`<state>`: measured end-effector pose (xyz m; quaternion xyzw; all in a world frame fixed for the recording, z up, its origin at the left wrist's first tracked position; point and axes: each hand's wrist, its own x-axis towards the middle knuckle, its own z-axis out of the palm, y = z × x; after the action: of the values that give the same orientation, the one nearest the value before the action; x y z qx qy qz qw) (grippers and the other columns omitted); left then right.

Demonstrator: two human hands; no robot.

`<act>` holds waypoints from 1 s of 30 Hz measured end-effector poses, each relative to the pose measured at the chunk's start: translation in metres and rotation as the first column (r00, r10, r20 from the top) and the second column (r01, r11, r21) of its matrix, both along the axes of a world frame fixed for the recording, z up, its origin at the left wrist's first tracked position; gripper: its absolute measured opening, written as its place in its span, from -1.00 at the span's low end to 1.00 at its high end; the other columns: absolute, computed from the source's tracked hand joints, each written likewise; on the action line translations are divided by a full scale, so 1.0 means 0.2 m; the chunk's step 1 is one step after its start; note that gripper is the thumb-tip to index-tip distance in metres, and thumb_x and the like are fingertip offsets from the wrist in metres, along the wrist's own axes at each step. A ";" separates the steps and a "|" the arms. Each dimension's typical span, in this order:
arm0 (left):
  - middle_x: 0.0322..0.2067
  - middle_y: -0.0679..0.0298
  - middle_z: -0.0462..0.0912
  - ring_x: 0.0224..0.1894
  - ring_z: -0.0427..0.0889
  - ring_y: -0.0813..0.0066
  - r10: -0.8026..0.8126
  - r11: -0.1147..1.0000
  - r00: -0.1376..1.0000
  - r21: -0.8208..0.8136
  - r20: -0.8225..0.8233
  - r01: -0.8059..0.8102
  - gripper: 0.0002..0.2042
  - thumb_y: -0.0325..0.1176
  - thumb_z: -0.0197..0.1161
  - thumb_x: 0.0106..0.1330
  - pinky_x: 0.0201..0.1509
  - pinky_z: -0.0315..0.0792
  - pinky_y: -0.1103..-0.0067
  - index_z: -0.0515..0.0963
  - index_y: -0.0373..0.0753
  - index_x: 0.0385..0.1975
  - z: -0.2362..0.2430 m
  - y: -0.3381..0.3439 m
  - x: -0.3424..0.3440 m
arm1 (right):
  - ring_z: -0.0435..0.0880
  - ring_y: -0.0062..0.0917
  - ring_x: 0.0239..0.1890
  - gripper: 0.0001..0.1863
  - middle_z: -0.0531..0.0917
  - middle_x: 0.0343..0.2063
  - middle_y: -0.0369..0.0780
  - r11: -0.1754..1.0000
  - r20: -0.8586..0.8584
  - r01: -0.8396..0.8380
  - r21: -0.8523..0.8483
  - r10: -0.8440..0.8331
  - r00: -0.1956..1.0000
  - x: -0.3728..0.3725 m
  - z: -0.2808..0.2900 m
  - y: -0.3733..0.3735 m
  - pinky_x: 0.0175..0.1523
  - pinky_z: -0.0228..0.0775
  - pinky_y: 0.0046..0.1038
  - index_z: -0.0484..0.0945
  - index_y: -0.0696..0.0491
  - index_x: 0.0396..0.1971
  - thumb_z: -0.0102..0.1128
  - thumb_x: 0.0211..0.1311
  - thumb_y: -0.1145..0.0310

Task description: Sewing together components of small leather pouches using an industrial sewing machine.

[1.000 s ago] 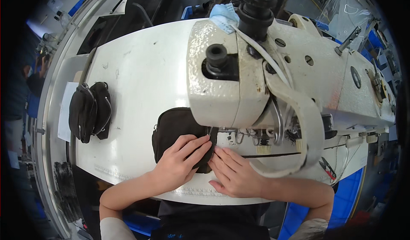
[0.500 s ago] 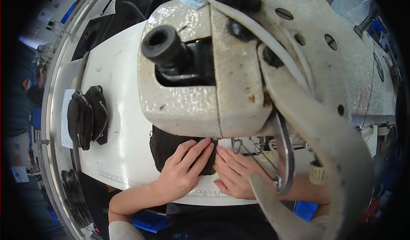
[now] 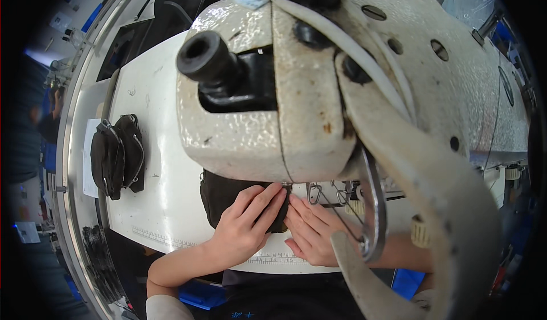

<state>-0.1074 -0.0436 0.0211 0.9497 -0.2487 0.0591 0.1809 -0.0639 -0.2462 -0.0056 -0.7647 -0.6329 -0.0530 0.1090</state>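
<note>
A black fabric pouch lies on the white sewing table, partly under the sewing machine head, which hides its far side. My left hand rests on the pouch's right part, fingers stretched out and lying flat with the tips near the machine's sewing area. Against the pouch's right edge, my right hand lies with its fingers extended side by side and its thumb apart. The two hands' fingertips almost meet. The needle and presser foot are hidden behind the machine head.
Black zippered pouches stand at the table's left, over a white paper sheet. A ruler strip runs along the near edge. A curved pale guard and a metal lever hang right of my hands. A blurred person is far left.
The machine head appears slightly farther left and higher in view. Both hands and the pouch keep almost the same place.
</note>
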 end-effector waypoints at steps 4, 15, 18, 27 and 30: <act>-0.02 0.02 0.42 -0.11 0.42 0.16 0.022 0.997 1.000 -0.079 -0.003 -0.022 -0.43 -0.56 0.16 -0.31 -0.06 0.43 0.47 0.46 -0.51 -0.10 0.04 0.00 0.01 | 0.48 -0.22 0.06 -0.59 0.58 -0.16 -0.02 1.000 -0.022 0.000 0.030 0.001 1.000 0.02 0.02 0.01 0.23 0.17 -0.23 0.58 0.27 -0.28 0.16 0.00 0.21; -0.04 0.00 0.42 -0.12 0.42 0.16 0.006 1.000 1.000 -0.003 0.001 -0.006 -0.48 -0.58 0.12 -0.27 -0.08 0.44 0.47 0.47 -0.54 -0.13 0.01 -0.02 0.01 | 0.49 -0.24 0.04 -0.61 0.58 -0.16 -0.03 1.000 0.034 0.000 -0.020 0.001 0.999 -0.01 0.00 0.01 0.22 0.19 -0.26 0.59 0.25 -0.30 0.13 0.03 0.21; -0.04 -0.01 0.42 -0.12 0.42 0.15 0.021 1.000 0.994 0.006 0.112 -0.021 -0.48 -0.58 0.12 -0.27 -0.08 0.44 0.47 0.47 -0.54 -0.13 0.00 -0.02 0.02 | 0.49 -0.24 0.04 -0.62 0.58 -0.16 -0.03 1.000 0.051 -0.009 -0.027 0.011 0.999 0.00 0.02 0.01 0.23 0.19 -0.27 0.59 0.24 -0.30 0.12 0.04 0.21; -0.04 -0.01 0.41 -0.12 0.42 0.15 0.033 0.999 0.991 0.023 0.129 -0.036 -0.48 -0.59 0.11 -0.28 -0.10 0.44 0.47 0.46 -0.55 -0.13 0.00 -0.04 0.02 | 0.52 -0.24 0.01 -0.63 0.60 -0.19 -0.01 0.999 0.045 -0.023 -0.028 0.024 0.999 0.01 0.04 0.00 0.22 0.22 -0.27 0.60 0.24 -0.32 0.10 0.06 0.20; -0.04 -0.01 0.41 -0.12 0.41 0.14 0.035 0.999 0.994 0.014 0.108 -0.037 -0.48 -0.59 0.12 -0.27 -0.10 0.44 0.47 0.46 -0.56 -0.13 0.00 -0.04 0.02 | 0.53 -0.24 0.01 -0.64 0.60 -0.20 -0.02 1.000 0.057 -0.023 -0.020 0.025 0.998 0.01 0.05 0.01 0.21 0.23 -0.28 0.60 0.24 -0.33 0.10 0.07 0.21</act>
<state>-0.1025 -0.0507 0.0207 0.9508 -0.2415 0.1115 0.1586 -0.0610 -0.2446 0.0035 -0.7562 -0.6454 -0.0675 0.0838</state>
